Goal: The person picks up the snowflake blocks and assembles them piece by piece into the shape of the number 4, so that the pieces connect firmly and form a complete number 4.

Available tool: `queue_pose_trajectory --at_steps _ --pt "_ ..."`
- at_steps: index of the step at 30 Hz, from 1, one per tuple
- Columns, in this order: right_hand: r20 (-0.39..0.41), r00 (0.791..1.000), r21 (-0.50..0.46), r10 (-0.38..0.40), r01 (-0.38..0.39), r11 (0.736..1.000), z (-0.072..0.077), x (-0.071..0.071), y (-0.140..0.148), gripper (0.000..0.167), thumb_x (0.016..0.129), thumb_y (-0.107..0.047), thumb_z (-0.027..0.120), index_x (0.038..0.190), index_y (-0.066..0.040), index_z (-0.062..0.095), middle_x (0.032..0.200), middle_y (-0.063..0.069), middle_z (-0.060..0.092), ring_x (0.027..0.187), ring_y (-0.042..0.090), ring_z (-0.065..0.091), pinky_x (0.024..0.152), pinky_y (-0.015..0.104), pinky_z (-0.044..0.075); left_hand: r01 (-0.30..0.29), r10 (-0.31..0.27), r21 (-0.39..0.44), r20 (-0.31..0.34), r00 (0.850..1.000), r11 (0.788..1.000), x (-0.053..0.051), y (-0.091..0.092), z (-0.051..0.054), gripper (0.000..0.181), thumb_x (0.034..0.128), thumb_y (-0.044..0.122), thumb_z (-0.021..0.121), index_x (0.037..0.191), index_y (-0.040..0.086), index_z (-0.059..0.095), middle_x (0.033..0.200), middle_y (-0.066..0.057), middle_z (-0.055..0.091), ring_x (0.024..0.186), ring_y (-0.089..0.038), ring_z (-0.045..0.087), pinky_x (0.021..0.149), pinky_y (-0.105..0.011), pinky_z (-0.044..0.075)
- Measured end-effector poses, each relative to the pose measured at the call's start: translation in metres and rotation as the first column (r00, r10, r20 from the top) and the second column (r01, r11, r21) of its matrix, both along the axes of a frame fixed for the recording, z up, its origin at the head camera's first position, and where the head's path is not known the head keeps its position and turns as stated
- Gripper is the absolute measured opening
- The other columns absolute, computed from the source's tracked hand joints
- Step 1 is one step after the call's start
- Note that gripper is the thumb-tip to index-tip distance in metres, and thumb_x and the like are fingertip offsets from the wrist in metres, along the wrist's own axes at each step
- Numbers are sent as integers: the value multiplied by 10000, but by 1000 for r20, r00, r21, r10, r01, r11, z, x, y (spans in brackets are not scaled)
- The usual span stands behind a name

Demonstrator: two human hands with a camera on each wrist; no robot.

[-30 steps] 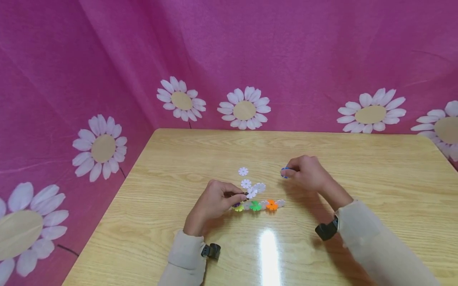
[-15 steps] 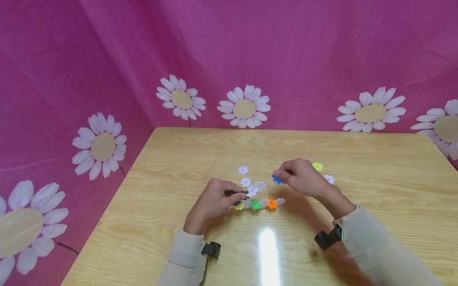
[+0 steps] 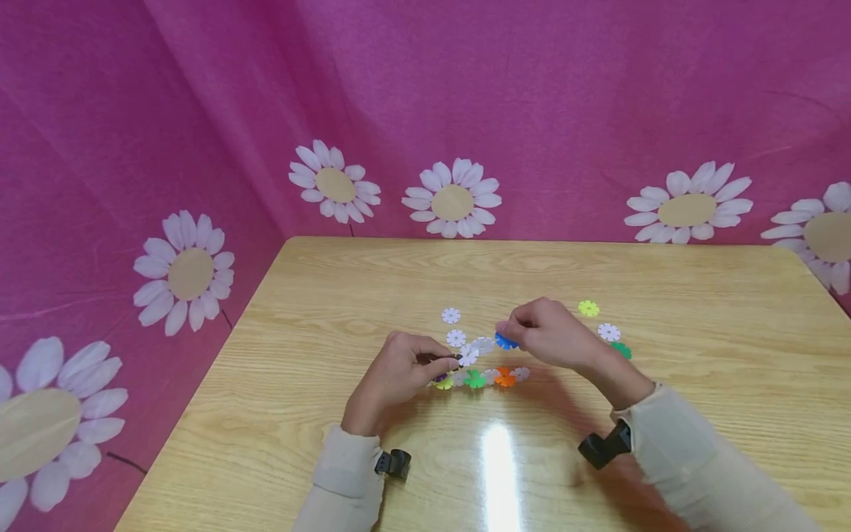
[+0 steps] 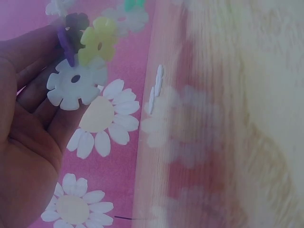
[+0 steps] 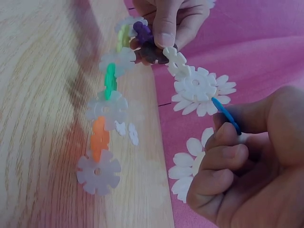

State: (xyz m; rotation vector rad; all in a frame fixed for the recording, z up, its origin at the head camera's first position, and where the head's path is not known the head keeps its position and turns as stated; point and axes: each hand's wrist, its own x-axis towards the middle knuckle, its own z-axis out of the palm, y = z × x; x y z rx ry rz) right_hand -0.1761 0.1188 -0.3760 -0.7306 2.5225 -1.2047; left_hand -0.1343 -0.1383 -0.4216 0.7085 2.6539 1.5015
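My left hand (image 3: 401, 372) pinches a dark snowflake disc (image 5: 153, 53) between thumb and fingers. That disc belongs to a chain of slotted plastic discs. One arm of the chain has purple (image 5: 142, 32), yellow, green (image 5: 110, 81) and orange (image 5: 99, 138) discs with whitish ones between. The other arm ends in a white disc (image 5: 195, 83). My right hand (image 3: 555, 336) pinches a blue snowflake disc (image 3: 507, 340) by its edge. In the right wrist view the blue disc's tip meets the rim of that end white disc; whether it sits in a slot I cannot tell.
Two loose white discs, one at the back (image 3: 450, 315) and one nearer (image 3: 456, 338), lie beyond the chain on the wooden table (image 3: 319, 295). To the right lie a yellow disc (image 3: 588, 308), a white disc (image 3: 608, 332) and a green disc (image 3: 621, 350).
My right hand has brought the blue disc leftward to the chain's white end, uncovering the loose discs on the right. My left hand has stayed in place with the chain.
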Motion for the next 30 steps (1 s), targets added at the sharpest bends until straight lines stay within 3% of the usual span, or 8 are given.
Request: queue_pose_trajectory --at_steps 14,22,30 --pt "38 999 10 2 -2 1000 0 0 -8 427 1017 -181 575 602 -109 510 555 -50 378 523 122 335 504 266 273 8 -8 8 -48 999 1000 0 0 -1 76 905 175 768 903 112 810 819 86 722 669 -63 637 610 -267 541" --pt "-1 998 1 -61 61 998 1 4 -15 440 1005 -171 583 577 -115 501 551 -55 381 533 129 349 523 283 291 -53 51 -12 -119 992 999 0 3 -2 56 887 155 784 906 117 821 828 82 741 682 -16 622 615 -249 524" --pt "1 997 -2 -78 78 997 -1 10 -21 470 1007 -156 578 558 -142 440 540 -65 306 505 102 271 502 269 257 -82 80 -13 -120 990 997 1 4 -3 42 882 119 784 886 94 817 823 53 744 634 -28 556 581 -229 475"
